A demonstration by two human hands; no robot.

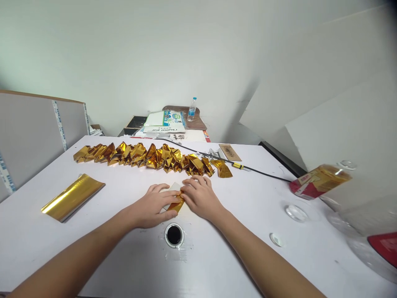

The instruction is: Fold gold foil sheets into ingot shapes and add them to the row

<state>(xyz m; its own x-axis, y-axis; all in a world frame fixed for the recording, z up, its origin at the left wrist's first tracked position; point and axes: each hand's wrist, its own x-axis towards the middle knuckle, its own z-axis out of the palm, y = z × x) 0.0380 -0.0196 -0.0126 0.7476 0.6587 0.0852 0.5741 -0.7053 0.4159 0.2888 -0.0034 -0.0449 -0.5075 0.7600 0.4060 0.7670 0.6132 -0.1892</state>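
A small sheet of gold foil paper [175, 205] with a pale underside lies partly folded on the white table, between my two hands. My left hand [155, 207] rests on it with fingers stretched out and spread, pressing the sheet from the left. On the other side my right hand [200, 198] has bent fingers close together at the sheet's right edge, its thumb near the fold. Parts of the paper are hidden under the fingers. Beyond the hands runs a long row of folded gold foil pieces [136, 155], standing close against one another.
A stack of gold foil sheets [72, 198] lies at left. A round black-centred hole [174, 235] is near the front. A black cable [260, 171] crosses behind, past a brown card [230, 152]. At right stand a bottle [321, 181], a clear lid [296, 213] and a white cap [276, 239].
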